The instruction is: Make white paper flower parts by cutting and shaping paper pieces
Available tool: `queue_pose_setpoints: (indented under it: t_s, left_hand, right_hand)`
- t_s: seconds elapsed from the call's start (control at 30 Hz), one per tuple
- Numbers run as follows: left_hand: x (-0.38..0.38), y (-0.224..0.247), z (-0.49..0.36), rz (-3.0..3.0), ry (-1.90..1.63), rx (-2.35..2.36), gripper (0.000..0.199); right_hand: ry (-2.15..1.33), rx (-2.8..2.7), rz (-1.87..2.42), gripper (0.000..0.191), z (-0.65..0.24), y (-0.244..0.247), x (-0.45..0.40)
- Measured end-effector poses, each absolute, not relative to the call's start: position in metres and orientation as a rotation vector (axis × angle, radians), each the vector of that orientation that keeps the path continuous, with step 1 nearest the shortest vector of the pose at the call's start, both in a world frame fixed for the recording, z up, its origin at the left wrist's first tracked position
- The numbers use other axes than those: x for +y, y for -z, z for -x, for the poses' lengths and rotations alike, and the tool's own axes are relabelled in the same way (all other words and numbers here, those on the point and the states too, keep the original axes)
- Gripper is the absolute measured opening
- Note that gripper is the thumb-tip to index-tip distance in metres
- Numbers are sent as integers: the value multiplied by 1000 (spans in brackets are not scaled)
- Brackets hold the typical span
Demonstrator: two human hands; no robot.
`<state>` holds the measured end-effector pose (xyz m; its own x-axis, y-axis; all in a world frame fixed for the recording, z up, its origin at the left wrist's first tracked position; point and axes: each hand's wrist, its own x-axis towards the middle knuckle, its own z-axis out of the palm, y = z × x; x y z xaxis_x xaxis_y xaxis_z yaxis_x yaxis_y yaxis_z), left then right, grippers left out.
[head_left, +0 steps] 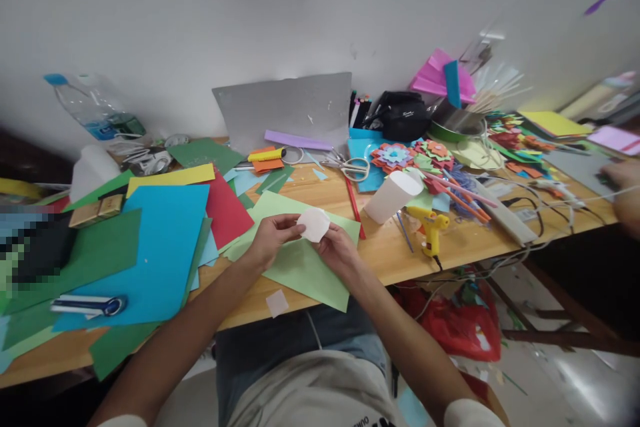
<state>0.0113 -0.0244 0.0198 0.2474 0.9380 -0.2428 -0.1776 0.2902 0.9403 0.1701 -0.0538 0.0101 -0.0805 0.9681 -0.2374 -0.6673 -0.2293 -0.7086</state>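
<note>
A small white paper piece (314, 224) with cut corners is held up between both hands. My left hand (273, 239) pinches its left edge between thumb and fingers. At its lower right edge, my right hand (340, 250) grips it the same way. Beneath the hands a light green sheet (305, 271) lies on the wooden table (240, 303). A small pale square (277, 303) rests near the table's front edge. To the right, a white paper cylinder (393, 198) stands tilted beside a yellow glue gun (431, 230).
Blue sheets (165, 240) and a stapler (89, 305) lie at left. Scissors (354, 168) and paper flowers (395, 156) are behind. Cables and a power strip (507, 213) spread at right, near another person's hand (625, 190). A red bag (465, 323) is below.
</note>
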Motion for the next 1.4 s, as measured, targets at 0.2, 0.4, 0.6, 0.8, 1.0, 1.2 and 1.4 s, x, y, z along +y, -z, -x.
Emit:
queue_pose_setpoints:
  t_s: [0.2, 0.4, 0.6, 0.8, 1.0, 1.2, 1.4]
  left_hand:
    - [-19, -29, -3, -1171, -845, 993, 64]
    - [-21, -48, 15, -1817, -775, 917, 60]
    - [-29, -47, 12, -1763, -777, 1056, 40]
    - [-35, -30, -1, -1369, -991, 1184, 44]
    - [-49, -32, 1, -1239, -944, 1200, 47]
    - [-53, -30, 1, -1146, -960, 1263, 57]
    - [-59, -25, -4, -1157, -987, 1195, 62]
  right_hand:
    - [-1662, -456, 846, 25, -173, -13, -54]
    - [-1983, -649, 949, 18, -187, -17, -48]
    - [-1978, -766, 1071, 24, -188, -24, -43]
    - [-1678, -822, 1128, 37, -177, -31, -66]
    - [-1546, -943, 1293, 31, -174, -23, -68]
    - [-1538, -869, 1223, 48, -169, -14, -65]
    - [-1245, -1092, 1248, 32, -164, -6, -68]
